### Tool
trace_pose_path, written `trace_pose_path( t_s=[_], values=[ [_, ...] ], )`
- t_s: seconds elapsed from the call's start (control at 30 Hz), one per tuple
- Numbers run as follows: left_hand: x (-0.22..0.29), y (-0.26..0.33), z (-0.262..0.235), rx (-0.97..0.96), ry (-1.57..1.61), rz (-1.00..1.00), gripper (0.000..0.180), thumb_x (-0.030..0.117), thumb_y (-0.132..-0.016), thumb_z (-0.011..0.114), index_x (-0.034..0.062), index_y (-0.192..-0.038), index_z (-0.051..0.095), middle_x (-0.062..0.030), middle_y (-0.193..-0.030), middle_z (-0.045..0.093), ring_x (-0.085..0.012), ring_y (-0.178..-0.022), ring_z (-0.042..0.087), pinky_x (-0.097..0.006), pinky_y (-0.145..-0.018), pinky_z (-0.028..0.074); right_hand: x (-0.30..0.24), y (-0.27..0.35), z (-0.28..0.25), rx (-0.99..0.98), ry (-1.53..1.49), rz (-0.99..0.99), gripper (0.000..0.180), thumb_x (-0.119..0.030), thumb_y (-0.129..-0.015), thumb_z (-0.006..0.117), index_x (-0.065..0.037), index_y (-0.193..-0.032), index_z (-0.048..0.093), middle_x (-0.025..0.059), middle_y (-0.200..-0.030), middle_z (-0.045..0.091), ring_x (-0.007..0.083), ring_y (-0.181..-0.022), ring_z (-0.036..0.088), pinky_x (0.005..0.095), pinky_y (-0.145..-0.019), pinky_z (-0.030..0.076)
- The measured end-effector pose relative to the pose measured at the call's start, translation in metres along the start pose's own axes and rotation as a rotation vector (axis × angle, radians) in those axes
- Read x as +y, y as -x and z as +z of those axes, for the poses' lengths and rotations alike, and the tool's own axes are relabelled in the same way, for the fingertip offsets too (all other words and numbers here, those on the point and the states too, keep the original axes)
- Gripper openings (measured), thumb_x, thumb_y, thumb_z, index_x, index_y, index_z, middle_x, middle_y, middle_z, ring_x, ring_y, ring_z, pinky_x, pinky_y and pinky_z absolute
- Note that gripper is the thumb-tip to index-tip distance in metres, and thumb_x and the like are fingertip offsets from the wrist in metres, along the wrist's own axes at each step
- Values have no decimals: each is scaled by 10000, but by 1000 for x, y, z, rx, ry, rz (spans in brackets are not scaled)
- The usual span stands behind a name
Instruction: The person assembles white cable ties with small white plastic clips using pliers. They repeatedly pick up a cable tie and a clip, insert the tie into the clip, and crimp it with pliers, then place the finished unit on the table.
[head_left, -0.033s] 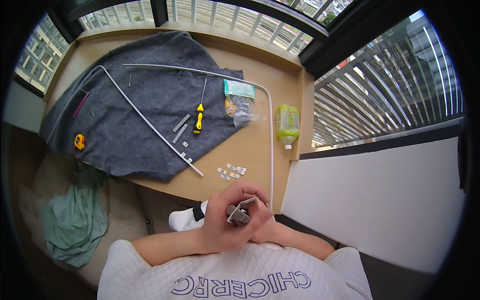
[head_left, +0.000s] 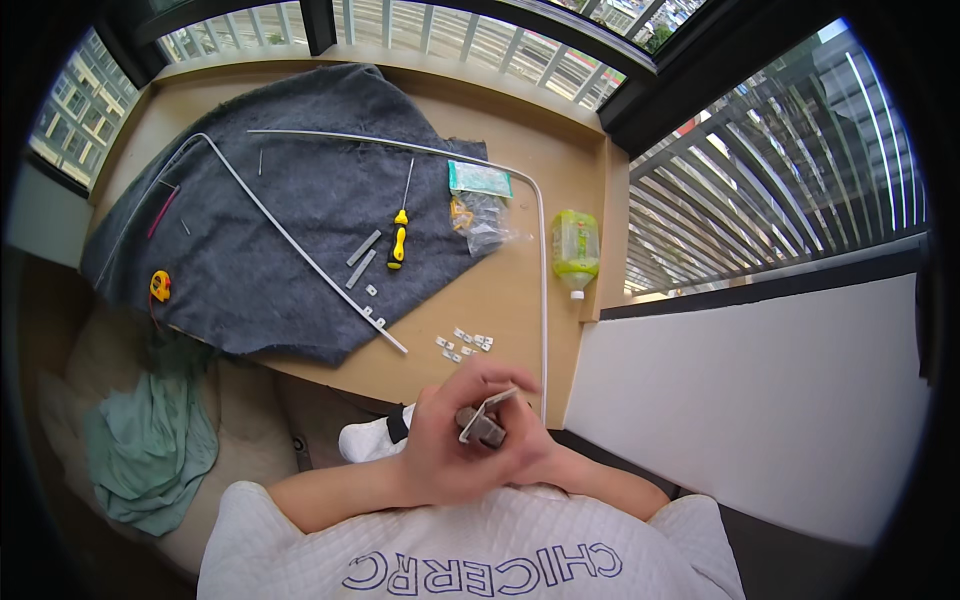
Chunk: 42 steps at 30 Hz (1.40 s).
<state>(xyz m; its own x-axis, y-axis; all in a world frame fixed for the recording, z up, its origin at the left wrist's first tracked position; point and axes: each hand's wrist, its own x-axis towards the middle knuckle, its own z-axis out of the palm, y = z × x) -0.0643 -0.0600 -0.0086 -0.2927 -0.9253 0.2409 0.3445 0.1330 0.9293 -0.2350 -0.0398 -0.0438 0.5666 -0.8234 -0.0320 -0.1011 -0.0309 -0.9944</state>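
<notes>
Left hand [head_left: 430, 440], lower centre of frame: fingers curled into a ring about a grey bracket [head_left: 487, 430], forefinger arched over the top. Right hand [head_left: 527, 450] set against it from the right; its fingertips overlap and blur, so cannot tell how far they close or grip. Bracket lies between the two hands, pale thin edge tilted up to the right. Looks metal: likely light, stiff, a little slippery, edges perhaps sharp. Best hold, I judge: flat faces between thumb and forefinger, off the rim. Just above the hands, small clips [head_left: 460, 334] on the table [head_left: 510, 300]. Outward, right of centre: long bent rod [head_left: 543, 300], probably springy. Upper left of centre: screwdriver [head_left: 398, 245] on dark cloth [head_left: 280, 260].
</notes>
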Motion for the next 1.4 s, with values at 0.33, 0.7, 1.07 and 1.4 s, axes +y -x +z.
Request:
trace_pose_path(
  t_s=[0.33,0.7,1.07,1.4],
  values=[
    [-2,-5,-61,-46,-195,352,370,176,-935,812,-19,-1240,739,-233,-1175,701,-258,-849,767,-334,-703,648,-48,2,-8,61,-297,419,202,-77,-919,775,-18,-1018,609,62,-946,631,185,-880,648,336,-789,510],
    [15,3,-79,158,-96,404,294,203,-1034,706,-72,-1120,767,-245,-1110,745,-276,-861,780,-351,-738,662,-26,20,-32,-116,-12,89,113,-59,-897,792,-2,-968,725,115,-977,687,280,-986,651,382,-901,519],
    [48,17,-68,197,-52,-105,255,13,-1018,661,-92,-1236,740,-107,-995,642,-179,-784,729,-270,-715,594,-59,17,-43,169,753,-109,198,-98,-797,863,-25,-885,701,97,-894,623,385,-1052,615,476,-858,494],
    [48,22,-65,211,-158,-126,271,-117,-911,698,-68,-1164,782,-97,-909,692,-162,-779,735,-244,-699,584,-66,15,-37,109,793,-89,265,-81,-737,895,-6,-802,650,101,-845,619,395,-985,616,465,-864,527]
  ],
)
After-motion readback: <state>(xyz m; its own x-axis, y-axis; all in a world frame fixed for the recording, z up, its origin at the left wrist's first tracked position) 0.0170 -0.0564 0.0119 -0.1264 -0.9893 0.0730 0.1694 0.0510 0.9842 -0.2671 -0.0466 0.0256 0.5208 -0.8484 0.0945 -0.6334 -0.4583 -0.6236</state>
